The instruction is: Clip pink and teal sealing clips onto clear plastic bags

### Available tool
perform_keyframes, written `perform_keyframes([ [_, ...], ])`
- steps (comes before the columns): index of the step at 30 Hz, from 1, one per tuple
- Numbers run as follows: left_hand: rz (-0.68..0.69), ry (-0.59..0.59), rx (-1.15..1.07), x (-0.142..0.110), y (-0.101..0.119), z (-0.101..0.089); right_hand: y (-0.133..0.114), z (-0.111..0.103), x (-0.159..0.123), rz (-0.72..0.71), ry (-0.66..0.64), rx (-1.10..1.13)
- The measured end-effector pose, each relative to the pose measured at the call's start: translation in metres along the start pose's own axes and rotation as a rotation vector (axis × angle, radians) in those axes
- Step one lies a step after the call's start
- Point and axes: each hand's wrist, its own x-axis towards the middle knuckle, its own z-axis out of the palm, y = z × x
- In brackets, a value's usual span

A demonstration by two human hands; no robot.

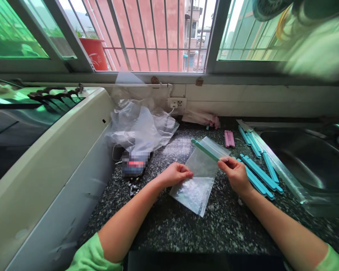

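Observation:
A clear plastic bag (205,173) is held over the dark speckled countertop (186,235), its lower end toward me. Across its upper part lies a green bag sealing clip (205,149), slanting down to the right. My right hand (237,174) pinches the clip's right end between thumb and fingers. My left hand (176,175) is closed on the bag's left edge, below the clip. Just right of my right hand lie several blue sealing clips (260,175), and beyond it a small bundle of pink clips (229,139).
Crumpled clear bags (147,126) lie at the back left, above a pixelated object (134,165). A white-sided appliance (73,150) borders the left. The sink (296,154) is at the right. A socket (177,102) and another bag with pink clips (200,118) are at the wall.

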Motion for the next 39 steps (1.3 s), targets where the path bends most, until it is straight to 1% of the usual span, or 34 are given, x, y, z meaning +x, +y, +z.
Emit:
perform_keyframes([
  [2,0.009,-0.028,0.007,-0.001,0.001,-0.002,0.0,0.001,-0.001,0.003,-0.032,-0.011],
  [3,0.024,-0.012,-0.01,0.0,0.002,-0.002,-0.001,0.002,-0.002,0.008,-0.056,-0.016],
  [7,0.167,0.178,-0.215,0.003,0.005,0.002,-0.007,0.01,-0.012,0.072,-0.172,-0.017],
  [9,0.211,0.259,-0.32,0.006,0.005,0.005,-0.011,0.015,-0.018,0.106,-0.24,-0.012],
  [12,0.192,0.337,-0.418,0.008,0.004,0.008,-0.014,0.021,-0.023,0.142,-0.309,0.016],
  [15,0.184,0.36,-0.48,0.009,0.002,0.008,-0.012,0.023,-0.024,0.186,-0.353,0.033],
  [18,0.188,0.377,-0.522,0.008,0.002,0.008,-0.009,0.023,-0.024,0.174,-0.396,-0.031],
  [21,0.179,0.383,-0.534,0.007,0.004,0.009,-0.004,0.022,-0.024,0.096,-0.394,-0.135],
  [23,0.182,0.393,-0.524,0.006,0.004,0.009,-0.001,0.02,-0.022,0.01,-0.36,-0.213],
  [25,0.191,0.413,-0.503,0.007,0.005,0.007,0.001,0.017,-0.019,-0.121,-0.284,-0.303],
  [28,0.199,0.429,-0.484,0.01,0.002,0.005,0.003,0.012,-0.014,-0.381,-0.178,-0.499],
  [30,0.196,0.43,-0.482,0.013,-0.002,0.003,0.004,0.011,-0.013,-0.545,-0.162,-0.666],
  [32,0.184,0.433,-0.466,0.015,-0.007,0.002,0.005,0.011,-0.012,-0.663,-0.165,-0.811],
  [35,0.175,0.397,-0.4,0.018,-0.013,0.0,0.009,0.014,-0.009,-0.757,-0.159,-0.979],
  [39,0.1,0.271,-0.271,0.022,-0.013,-0.005,0.018,0.014,0.008,-0.794,-0.144,-1.136],
])
